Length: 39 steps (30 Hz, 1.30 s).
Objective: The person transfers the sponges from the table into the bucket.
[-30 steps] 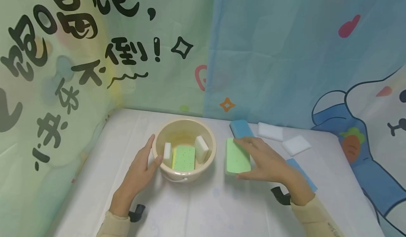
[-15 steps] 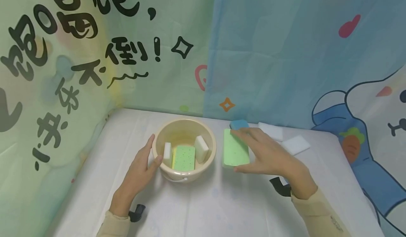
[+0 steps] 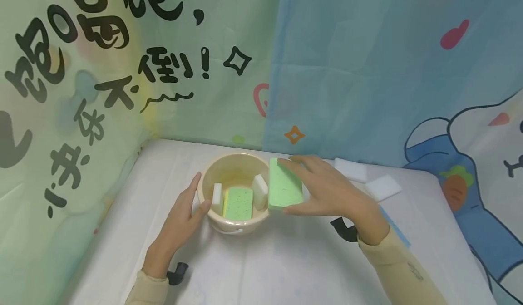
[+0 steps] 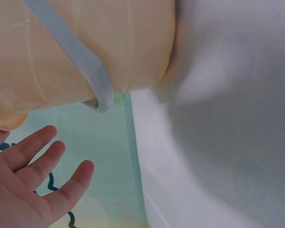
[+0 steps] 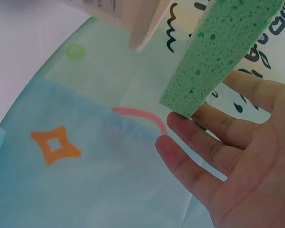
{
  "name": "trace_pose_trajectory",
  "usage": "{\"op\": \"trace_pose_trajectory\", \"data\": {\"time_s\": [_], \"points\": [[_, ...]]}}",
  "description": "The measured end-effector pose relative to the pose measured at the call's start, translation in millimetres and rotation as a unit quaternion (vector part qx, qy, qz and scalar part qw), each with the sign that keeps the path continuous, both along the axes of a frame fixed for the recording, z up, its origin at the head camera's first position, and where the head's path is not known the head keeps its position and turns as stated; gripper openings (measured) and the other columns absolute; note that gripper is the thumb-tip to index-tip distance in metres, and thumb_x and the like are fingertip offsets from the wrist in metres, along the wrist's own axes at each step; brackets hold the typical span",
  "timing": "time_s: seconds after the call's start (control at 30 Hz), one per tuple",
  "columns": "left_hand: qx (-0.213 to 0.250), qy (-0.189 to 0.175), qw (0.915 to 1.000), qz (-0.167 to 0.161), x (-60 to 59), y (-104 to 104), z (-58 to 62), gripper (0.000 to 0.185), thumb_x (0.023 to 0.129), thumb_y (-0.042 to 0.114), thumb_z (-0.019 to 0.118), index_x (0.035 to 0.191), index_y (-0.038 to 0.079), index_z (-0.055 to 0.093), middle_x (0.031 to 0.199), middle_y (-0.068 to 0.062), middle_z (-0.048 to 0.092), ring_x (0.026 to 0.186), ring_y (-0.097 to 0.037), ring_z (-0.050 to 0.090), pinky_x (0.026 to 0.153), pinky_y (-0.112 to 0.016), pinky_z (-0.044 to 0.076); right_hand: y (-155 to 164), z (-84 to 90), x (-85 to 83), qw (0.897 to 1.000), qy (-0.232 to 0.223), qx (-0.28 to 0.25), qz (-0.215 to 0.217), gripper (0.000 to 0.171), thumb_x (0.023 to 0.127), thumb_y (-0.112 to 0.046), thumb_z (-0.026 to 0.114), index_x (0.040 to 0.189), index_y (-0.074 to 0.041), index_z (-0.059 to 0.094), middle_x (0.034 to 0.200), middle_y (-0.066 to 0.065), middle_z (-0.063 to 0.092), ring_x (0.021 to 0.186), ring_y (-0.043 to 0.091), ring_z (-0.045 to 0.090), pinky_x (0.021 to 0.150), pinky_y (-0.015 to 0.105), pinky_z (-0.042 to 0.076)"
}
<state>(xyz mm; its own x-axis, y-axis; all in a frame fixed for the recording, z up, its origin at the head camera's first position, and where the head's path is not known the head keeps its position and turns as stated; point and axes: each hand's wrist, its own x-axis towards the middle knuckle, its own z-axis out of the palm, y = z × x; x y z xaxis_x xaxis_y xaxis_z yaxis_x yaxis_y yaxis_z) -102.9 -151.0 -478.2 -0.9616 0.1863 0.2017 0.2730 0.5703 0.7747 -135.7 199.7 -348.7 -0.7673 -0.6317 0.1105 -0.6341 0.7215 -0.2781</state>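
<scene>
Here, green sponge [image 3: 285, 185], likely light, soft, is sensibly pinched wide at near, far ends by right hand [image 3: 328, 189]; bucket [image 3: 234, 169] touched by left hand [image 3: 180, 223], fingers spread.

Held green sponge [image 3: 283, 187] now over bucket rim [image 3: 229, 223]

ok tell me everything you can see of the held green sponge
The green sponge is a rectangular block, its side pitted with pores. The right hand pinches it in mid-air, broad face towards the head camera. In that view it overlaps the right edge of the bucket; the right wrist view shows them apart.
</scene>
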Motion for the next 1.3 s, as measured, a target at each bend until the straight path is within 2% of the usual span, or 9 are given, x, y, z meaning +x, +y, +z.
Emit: {"op": "trace_pose_trajectory", "data": {"time_s": [0.33,0.53,0.77,1.07,1.3], "points": [[0.0,0.004,1.0,0.0,-0.7,0,-1.0,0.071,0.104,0.038,0.052,0.162,0.02,0.014,0.161,-0.012,0.03,0.145,-0.036,0.03,0.114,-0.059,0.026,-30,-4.8,-12.3,0.999,0.03,0.002,0.034,0.101,0.074,-0.068,0.076,0.153,-0.016,0.04,0.141,0.015,0.048,0.125,0.032,0.049,0.096,0.05,0.046],[0.002,0.002,1.0,-0.002,0.6,-1,-1.1,0.072,0.104,0.039,0.052,0.162,0.021,0.014,0.161,-0.012,0.03,0.145,-0.035,0.03,0.114,-0.059,0.026,-51,-11.8,-16.4,0.999,0.017,0.018,0.027,0.106,0.071,-0.074,0.074,0.155,-0.021,0.039,0.14,0.01,0.048,0.122,0.028,0.049,0.09,0.047,0.048],[0.002,0.003,1.0,0.001,1.5,-1,-0.5,0.071,0.104,0.038,0.052,0.162,0.021,0.015,0.161,-0.011,0.03,0.145,-0.035,0.03,0.114,-0.058,0.026,-75,-23.2,-20.2,0.998,-0.015,0.042,0.039,0.104,0.074,-0.073,0.072,0.155,-0.015,0.039,0.149,0.011,0.043,0.131,0.031,0.044,0.097,0.05,0.045],[-0.003,0.008,1.0,0.005,2.1,0,-0.3,0.071,0.104,0.039,0.053,0.162,0.022,0.016,0.159,-0.012,0.033,0.144,-0.035,0.032,0.114,-0.058,0.027,-91,-38.8,-25.0,0.997,0.002,0.06,0.05,0.102,0.076,-0.07,0.072,0.153,-0.012,0.041,0.146,0.014,0.045,0.125,0.032,0.049,0.093,0.048,0.048],[0.005,0.006,1.0,-0.004,1.0,-1,-0.1,0.072,0.104,0.039,0.053,0.162,0.022,0.015,0.16,-0.011,0.031,0.145,-0.034,0.03,0.114,-0.058,0.027,-95,-43.3,-27.1,0.997,0.001,0.061,0.05,0.1,0.076,-0.068,0.074,0.152,-0.012,0.041,0.144,0.014,0.046,0.132,0.035,0.045,0.101,0.049,0.046]]}}
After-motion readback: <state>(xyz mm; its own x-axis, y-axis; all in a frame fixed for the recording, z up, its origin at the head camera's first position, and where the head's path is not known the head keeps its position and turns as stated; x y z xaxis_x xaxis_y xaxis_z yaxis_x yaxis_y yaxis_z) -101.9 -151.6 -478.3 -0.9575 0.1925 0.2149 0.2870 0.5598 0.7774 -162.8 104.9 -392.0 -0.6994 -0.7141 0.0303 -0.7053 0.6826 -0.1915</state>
